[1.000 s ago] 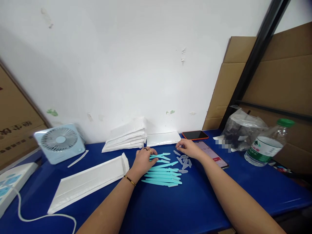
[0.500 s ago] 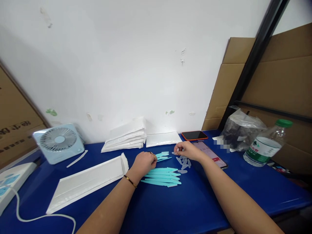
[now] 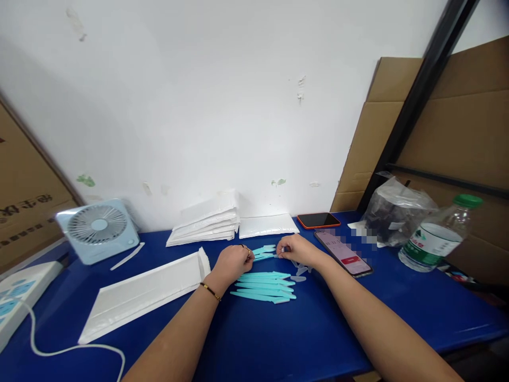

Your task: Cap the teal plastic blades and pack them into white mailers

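Note:
My left hand (image 3: pixel 234 262) is closed, its fingertips pinching the handle end of a teal eyebrow razor in the upper group (image 3: pixel 264 250). Facing it, my right hand (image 3: pixel 296 249) has thumb and fingers pinched on a small clear blade cap (image 3: pixel 283 249), close to the blade end of that razor. Partly beneath the right hand lie several loose clear caps (image 3: pixel 299 278). Nearer to me, a fanned row of several teal eyebrow razors (image 3: pixel 264 291) lies flat, blade ends to the right. My fingers hide parts of the held razor and cap.
A white padded envelope (image 3: pixel 147 297) lies at left, before a stack of envelopes (image 3: pixel 207 220). Further left are a blue fan (image 3: pixel 99 228) and a power strip (image 3: pixel 24 297). At right are two phones (image 3: pixel 344 253), a plastic bag (image 3: pixel 397 209) and a water bottle (image 3: pixel 435 239).
My right hand has moved left from the pile of caps toward the razor at my left hand. The left hand stays almost in place; the view has shifted slightly.

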### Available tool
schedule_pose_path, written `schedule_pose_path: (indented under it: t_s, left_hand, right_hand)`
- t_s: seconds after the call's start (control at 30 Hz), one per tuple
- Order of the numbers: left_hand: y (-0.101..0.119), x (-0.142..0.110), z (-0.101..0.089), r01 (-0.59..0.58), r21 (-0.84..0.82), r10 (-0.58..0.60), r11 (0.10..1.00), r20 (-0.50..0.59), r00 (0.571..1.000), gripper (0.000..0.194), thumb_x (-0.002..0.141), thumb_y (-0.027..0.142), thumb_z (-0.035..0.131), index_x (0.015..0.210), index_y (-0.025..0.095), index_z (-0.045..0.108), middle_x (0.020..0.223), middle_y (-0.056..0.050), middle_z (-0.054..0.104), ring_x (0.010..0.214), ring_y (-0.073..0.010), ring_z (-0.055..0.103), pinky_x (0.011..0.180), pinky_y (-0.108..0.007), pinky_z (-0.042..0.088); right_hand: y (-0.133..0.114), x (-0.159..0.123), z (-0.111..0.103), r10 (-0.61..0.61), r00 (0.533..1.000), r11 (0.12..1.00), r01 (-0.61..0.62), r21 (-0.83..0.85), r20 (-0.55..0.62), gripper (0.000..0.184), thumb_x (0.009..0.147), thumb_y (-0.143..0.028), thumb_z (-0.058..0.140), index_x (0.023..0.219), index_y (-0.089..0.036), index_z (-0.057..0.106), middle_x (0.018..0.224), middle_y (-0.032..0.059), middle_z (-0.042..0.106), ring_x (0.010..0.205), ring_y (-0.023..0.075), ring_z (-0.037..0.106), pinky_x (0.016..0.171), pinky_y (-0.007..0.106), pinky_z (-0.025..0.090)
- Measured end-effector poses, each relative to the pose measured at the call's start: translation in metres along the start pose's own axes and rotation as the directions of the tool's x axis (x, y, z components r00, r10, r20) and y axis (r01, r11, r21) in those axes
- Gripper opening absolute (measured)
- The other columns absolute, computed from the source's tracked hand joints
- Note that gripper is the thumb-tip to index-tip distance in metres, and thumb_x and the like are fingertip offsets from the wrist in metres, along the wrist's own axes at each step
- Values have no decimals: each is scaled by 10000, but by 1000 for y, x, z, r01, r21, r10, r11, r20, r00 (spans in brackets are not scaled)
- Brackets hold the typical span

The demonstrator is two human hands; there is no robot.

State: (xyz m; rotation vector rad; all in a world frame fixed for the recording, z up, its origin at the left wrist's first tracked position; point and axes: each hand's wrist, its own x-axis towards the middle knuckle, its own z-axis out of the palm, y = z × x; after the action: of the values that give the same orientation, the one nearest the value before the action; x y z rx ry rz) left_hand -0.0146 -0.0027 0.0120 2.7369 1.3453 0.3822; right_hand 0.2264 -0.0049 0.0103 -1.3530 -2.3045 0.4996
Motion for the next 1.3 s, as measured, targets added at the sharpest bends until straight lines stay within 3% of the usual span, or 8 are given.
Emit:
schedule_pose_path:
  t_s: [0.27,0.53,0.67,0.73,0.8,0.93,1.1,1.3]
  left_hand:
    - [-8,0,3,-25,6,25,1000,-19,1000,144,679,145,472,589,193,575,622,-20,576,602,-150,532,555,-256,282]
    - [-5,1,2,-46,35,46,998,-8,999,192,758,174,458,681,196,632,720,-36,625,686,-162,565,624,-256,339]
    - [-3,0,-3,-5,-40,1,999,-97,995,210,819,241,458,889,215,655,891,-45,653,835,-184,578,735,-273,373]
    - [0,-2,-5,-22,-112,12,993,-94,996,208,811,281,494,942,225,645,941,-35,647,859,-179,573,747,-263,384]
    - [5,-4,-6,-59,-181,57,982,-21,998,201,787,331,535,912,227,653,913,-23,644,811,-163,573,705,-243,394]
    - [11,-7,-4,-82,-244,112,966,111,987,157,733,329,584,816,221,661,830,-5,645,732,-143,566,628,-221,383]
    - [12,-7,0,49,-271,-2,961,170,985,133,746,306,538,733,209,627,726,0,632,641,-134,544,533,-219,336]
    - [7,-6,0,131,-319,-117,939,61,991,140,768,314,519,740,204,601,702,3,618,636,-134,532,544,-223,324]
  right_hand:
    - [9,-4,-6,44,999,999,-44,-24,-12,94,699,-184,610,742,-207,690,648,2,621,558,116,516,508,210,331]
    - [-7,7,11,10,1000,1000,-10,3,-29,116,701,-168,608,771,-203,694,721,15,637,606,122,536,557,215,364]
    - [-1,2,-4,-30,996,999,31,13,-86,182,746,-164,549,840,-209,699,804,32,636,672,137,554,630,242,412]
    - [5,-6,-17,-69,997,997,70,29,-40,235,749,-126,510,854,-215,701,869,35,625,718,137,566,659,242,428]
    - [9,-13,-26,-79,994,996,77,38,78,274,720,-93,506,861,-219,704,902,32,610,729,130,572,645,227,434]
    - [12,-15,-27,-36,974,999,43,-25,223,224,657,-104,586,822,-200,702,883,28,592,686,118,550,603,208,421]
    - [7,-12,-21,-6,977,994,28,-101,212,88,662,-128,596,713,-169,655,808,23,601,626,103,515,552,199,381]
    - [2,-18,-27,91,984,996,-91,-7,151,96,708,-163,548,766,-164,625,673,12,599,570,104,514,497,188,360]
